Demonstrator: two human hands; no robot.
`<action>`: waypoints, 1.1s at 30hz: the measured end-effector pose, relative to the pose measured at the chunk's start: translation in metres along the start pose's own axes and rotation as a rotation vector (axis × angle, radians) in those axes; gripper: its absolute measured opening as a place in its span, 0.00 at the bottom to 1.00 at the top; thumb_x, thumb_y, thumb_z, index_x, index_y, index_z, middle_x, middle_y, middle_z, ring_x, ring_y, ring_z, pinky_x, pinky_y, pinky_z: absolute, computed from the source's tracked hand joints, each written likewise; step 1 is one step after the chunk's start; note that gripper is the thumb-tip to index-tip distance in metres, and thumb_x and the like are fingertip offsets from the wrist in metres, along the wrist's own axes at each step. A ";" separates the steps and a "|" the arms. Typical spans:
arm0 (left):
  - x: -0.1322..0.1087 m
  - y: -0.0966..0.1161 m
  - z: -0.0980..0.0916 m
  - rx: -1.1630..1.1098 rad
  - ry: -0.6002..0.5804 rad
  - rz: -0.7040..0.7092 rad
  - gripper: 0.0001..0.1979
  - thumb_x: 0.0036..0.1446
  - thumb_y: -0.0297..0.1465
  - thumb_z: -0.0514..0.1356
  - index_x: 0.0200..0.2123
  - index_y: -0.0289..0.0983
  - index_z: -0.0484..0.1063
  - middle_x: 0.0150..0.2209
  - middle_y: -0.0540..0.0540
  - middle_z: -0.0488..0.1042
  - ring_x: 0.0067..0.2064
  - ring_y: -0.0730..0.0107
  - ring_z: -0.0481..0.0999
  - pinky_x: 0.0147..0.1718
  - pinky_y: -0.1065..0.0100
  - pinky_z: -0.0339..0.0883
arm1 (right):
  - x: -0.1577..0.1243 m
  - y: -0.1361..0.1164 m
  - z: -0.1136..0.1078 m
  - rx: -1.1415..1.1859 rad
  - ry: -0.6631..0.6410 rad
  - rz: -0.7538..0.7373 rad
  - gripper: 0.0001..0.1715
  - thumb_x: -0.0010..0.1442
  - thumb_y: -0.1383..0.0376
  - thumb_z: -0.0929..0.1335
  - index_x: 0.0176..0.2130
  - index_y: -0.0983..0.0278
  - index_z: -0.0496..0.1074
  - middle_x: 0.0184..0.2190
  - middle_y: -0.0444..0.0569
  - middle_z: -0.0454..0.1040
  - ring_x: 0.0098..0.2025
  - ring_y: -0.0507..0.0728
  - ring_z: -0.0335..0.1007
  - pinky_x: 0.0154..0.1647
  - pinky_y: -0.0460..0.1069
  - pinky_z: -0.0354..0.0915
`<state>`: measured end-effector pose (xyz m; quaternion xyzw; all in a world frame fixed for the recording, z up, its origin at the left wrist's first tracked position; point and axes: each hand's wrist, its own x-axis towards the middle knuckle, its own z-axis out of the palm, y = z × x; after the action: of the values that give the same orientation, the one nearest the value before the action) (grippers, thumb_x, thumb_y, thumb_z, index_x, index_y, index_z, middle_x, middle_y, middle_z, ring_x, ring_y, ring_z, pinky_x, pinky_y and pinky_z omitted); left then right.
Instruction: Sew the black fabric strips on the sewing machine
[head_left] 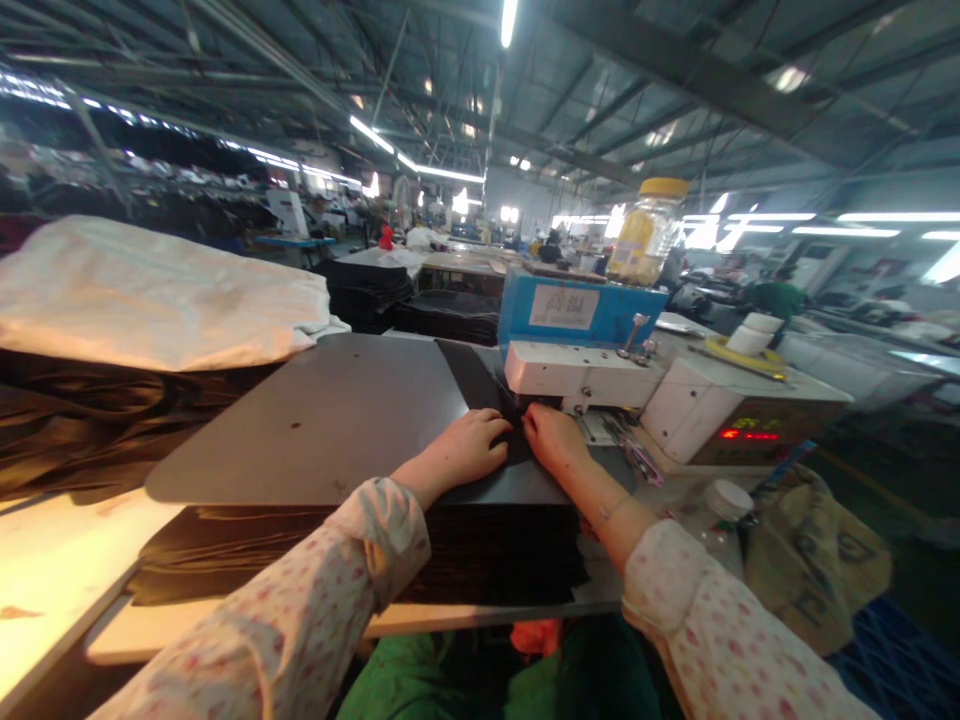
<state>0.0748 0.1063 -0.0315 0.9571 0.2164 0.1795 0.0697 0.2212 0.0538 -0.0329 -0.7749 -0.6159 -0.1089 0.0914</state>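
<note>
A strip of black fabric (471,372) lies across the grey metal plate (322,420) and runs to the head of the white sewing machine (581,372). My left hand (466,448) rests at the left of this strip, with bent fingers closed on its edge. Close beside it, just under the machine head, my right hand (553,436) pinches the same fabric. Its fingertips and the needle area are partly hidden. Below the plate sits a thick stack of black fabric pieces (495,555).
A light cloth (157,295) covers dark fabric piles on the left. Pink-handled scissors (637,455) lie right of my right hand. Beyond are a control box (742,410), a capped clear bottle (724,505) and a yellow-lidded jar (646,235) atop the blue machine casing (577,303).
</note>
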 end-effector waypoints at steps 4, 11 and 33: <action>0.003 -0.003 -0.001 0.056 -0.009 -0.038 0.15 0.52 0.26 0.50 0.43 0.37 0.69 0.44 0.44 0.68 0.45 0.65 0.66 0.47 0.66 0.60 | -0.001 0.001 0.002 0.003 0.012 -0.010 0.11 0.59 0.64 0.57 0.36 0.64 0.67 0.33 0.50 0.74 0.33 0.54 0.69 0.30 0.46 0.57; 0.009 -0.013 0.001 0.135 -0.018 -0.077 0.16 0.53 0.25 0.50 0.43 0.39 0.69 0.43 0.45 0.68 0.43 0.65 0.67 0.42 0.67 0.63 | -0.002 0.000 0.001 0.017 0.046 -0.024 0.11 0.59 0.65 0.57 0.35 0.64 0.67 0.33 0.51 0.74 0.32 0.55 0.69 0.29 0.46 0.57; 0.022 -0.025 -0.019 0.423 -0.121 -0.137 0.08 0.49 0.25 0.56 0.34 0.29 0.70 0.36 0.38 0.70 0.39 0.60 0.71 0.38 0.64 0.64 | -0.072 0.001 -0.014 1.038 -0.013 0.012 0.13 0.55 0.60 0.61 0.36 0.64 0.70 0.27 0.45 0.71 0.28 0.50 0.65 0.29 0.45 0.61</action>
<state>0.0767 0.1400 -0.0121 0.9425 0.3090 0.0672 -0.1078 0.2060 -0.0181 -0.0397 -0.6318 -0.5849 0.2161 0.4604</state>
